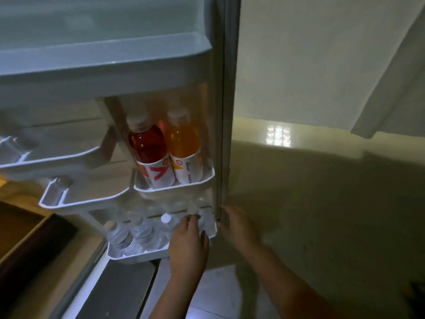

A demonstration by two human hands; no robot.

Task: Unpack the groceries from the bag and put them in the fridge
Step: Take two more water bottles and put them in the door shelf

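Dim, soft-focus wide-angle view with bent edges; window glare [278, 134] gleams on the shadowed floor [322, 192].

- One head-worn wide-angle view, looking forward and down from above.
- It faces the open fridge door [220, 111] at close range; door shelves fill the left, floor [322, 203] the right.
- Both forearms enter from the near edge.

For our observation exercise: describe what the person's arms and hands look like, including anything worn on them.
Both forearms are bare as far as the picture shows: no sleeves, watch, bracelets or gloves. The left hand and right hand show no rings. The picture is dim and slightly blurred, so fingernail detail cannot be told.
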